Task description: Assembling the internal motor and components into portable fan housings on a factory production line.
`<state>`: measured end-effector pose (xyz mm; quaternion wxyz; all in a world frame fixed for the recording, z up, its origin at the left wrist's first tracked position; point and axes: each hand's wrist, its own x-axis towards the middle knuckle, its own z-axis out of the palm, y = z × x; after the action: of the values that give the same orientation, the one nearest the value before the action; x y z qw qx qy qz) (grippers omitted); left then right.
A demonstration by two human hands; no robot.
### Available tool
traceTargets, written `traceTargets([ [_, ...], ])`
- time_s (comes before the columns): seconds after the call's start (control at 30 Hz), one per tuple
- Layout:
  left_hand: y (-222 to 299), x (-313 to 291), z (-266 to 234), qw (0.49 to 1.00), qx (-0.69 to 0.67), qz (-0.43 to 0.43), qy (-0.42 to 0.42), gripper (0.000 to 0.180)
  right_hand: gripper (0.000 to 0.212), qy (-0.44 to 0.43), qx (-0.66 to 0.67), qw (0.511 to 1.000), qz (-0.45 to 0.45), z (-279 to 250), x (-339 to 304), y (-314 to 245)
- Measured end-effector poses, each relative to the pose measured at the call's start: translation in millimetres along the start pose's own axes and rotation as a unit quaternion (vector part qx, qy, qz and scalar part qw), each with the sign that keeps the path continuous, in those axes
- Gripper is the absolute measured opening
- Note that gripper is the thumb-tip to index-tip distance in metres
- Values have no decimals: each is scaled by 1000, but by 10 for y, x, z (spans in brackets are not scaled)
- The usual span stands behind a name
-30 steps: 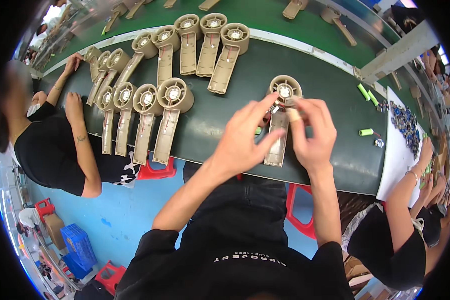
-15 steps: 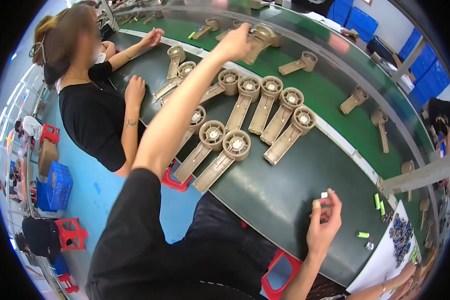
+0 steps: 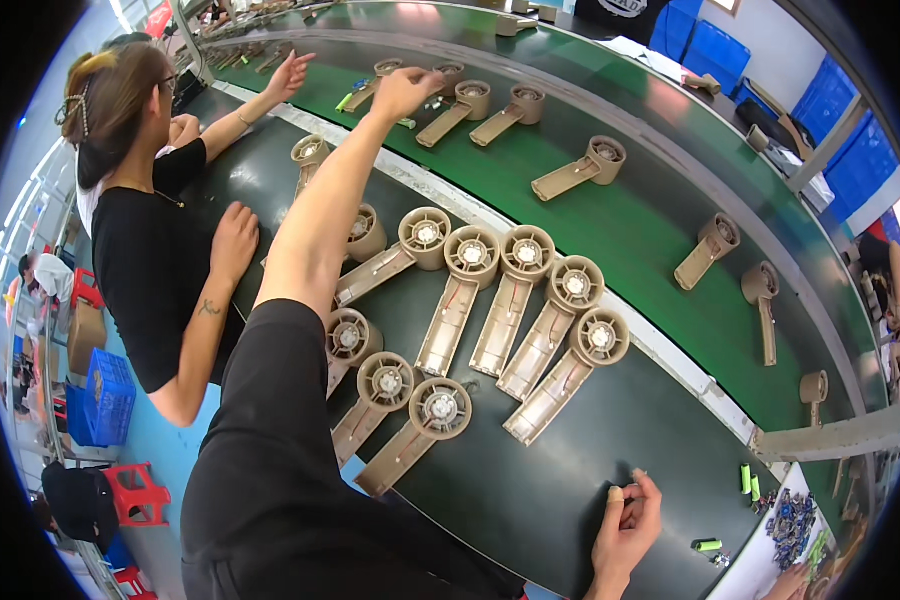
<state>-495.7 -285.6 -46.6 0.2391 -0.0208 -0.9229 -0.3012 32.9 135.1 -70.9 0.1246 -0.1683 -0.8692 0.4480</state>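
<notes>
My left hand (image 3: 406, 96) reaches over the green belt, fingers stretched forward and apart, with no housing in its grasp. Right of it on the belt lies a tan fan housing with a long handle shell (image 3: 448, 122), and a second tan housing (image 3: 505, 118) is beside that one. Above the bench, my right hand (image 3: 627, 530) has its fingers curled toward the thumb, which wears a pale fingertip cover. Whatever sits between those fingers is too small to make out. Several open tan fan housings (image 3: 551, 340) lie in rows on the dark bench (image 3: 530, 490) between my arms.
Green cylindrical cells (image 3: 746, 480) lie by the bench's right end, near a pile of small electronic parts (image 3: 792, 525) on a white sheet. A metal post (image 3: 835, 432) crosses at the right. At my left a co-worker (image 3: 140, 240) sits with one arm over the belt edge.
My left hand has let go of the fan housing it held, which now lies on the belt, and has drawn back leftward. The view has shifted; my right hand stays curled.
</notes>
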Motion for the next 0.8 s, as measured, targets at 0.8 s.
traceTargets([
  [0.8, 1617, -2321, -1796, 983, -160, 46, -74, 33, 24, 195, -78, 977, -23, -884, 51, 103],
])
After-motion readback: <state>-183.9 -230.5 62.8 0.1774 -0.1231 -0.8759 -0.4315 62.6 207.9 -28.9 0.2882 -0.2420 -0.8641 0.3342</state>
